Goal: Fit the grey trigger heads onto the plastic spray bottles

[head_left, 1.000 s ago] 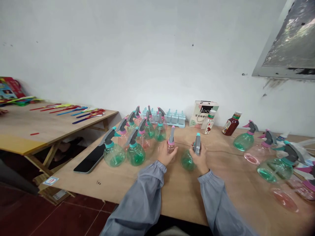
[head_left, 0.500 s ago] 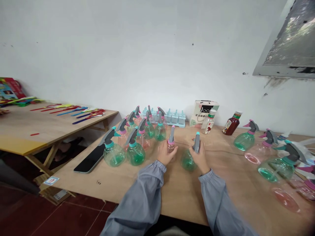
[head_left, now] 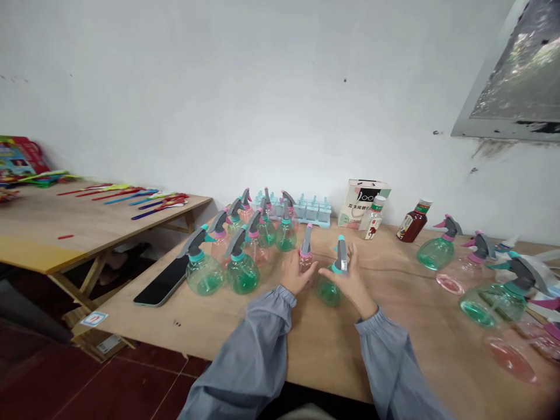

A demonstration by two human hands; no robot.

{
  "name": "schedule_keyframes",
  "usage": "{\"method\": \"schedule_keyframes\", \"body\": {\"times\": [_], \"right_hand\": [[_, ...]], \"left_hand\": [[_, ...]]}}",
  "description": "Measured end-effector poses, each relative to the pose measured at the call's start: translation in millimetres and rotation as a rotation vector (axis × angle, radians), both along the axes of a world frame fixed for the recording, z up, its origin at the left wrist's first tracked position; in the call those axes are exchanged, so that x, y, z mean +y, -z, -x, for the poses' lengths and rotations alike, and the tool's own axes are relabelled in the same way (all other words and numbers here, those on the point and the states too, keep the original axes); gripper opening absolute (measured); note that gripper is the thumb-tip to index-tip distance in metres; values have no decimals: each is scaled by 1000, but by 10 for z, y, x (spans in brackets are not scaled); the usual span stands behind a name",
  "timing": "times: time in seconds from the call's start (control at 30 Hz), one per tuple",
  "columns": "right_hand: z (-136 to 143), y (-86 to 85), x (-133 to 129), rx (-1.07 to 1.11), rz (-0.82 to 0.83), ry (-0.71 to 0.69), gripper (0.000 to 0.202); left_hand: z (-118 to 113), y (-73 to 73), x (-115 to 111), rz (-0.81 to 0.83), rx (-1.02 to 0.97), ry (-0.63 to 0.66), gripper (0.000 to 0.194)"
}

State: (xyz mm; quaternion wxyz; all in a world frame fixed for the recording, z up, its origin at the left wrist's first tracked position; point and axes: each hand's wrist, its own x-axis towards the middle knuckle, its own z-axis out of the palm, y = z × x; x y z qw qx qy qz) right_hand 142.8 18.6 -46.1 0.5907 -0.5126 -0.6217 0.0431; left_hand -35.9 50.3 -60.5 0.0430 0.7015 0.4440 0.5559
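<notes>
My left hand (head_left: 296,274) is curled around a pink spray bottle (head_left: 306,259) with a grey trigger head, which stands upright on the table. The thumb stretches across the front, and the other fingers are partly hidden behind the bottle. Just to the right, my right hand (head_left: 353,282) is loosely around the neck of a green spray bottle (head_left: 328,293) with a turquoise collar. Its thumb lies across the front, while the fingers are spread upward beside the grey head. The two bottles stand close together, a small gap between them.
Several green and pink spray bottles (head_left: 243,274) cluster left, beside a phone (head_left: 161,284). More bottles (head_left: 492,303) stand right. Behind are a pale blue mould rack (head_left: 312,213), a carton (head_left: 352,204), a white bottle (head_left: 371,220) and a dark red bottle (head_left: 412,223). A second table (head_left: 39,224) holds colourful strips.
The green spray bottle has shifted a little left, nearer the pink one, and its head has turned. My right hand's fingers have spread from their closer grip. My left hand stays put.
</notes>
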Motion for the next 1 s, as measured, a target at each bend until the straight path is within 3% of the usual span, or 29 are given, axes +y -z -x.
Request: {"method": "schedule_keyframes", "body": {"times": [0.07,0.23,0.4,0.5,0.63,0.73,0.87,1.0], "right_hand": [[-55,112,-95,-73,52,7,109],[-351,316,-118,-95,189,-2,74],[-1179,257,242,60,312,344,102],[-1692,152,434,-3,216,506,108],[-2110,18,589,-90,354,703,108],[-2261,-52,677,-54,439,744,96],[-2308,-45,721,23,436,800,89],[-2071,113,626,74,261,821,87]], "left_hand": [[4,-8,-9,-2,-11,25,30],[9,-11,-6,0,-30,37,30],[15,-14,-5,15,-34,53,32],[21,-28,-17,27,-31,55,30],[30,-42,-28,29,-26,61,31],[30,-37,-24,24,-23,62,32],[26,-24,-13,23,-31,57,34],[23,-25,-6,33,-34,59,33]]}}
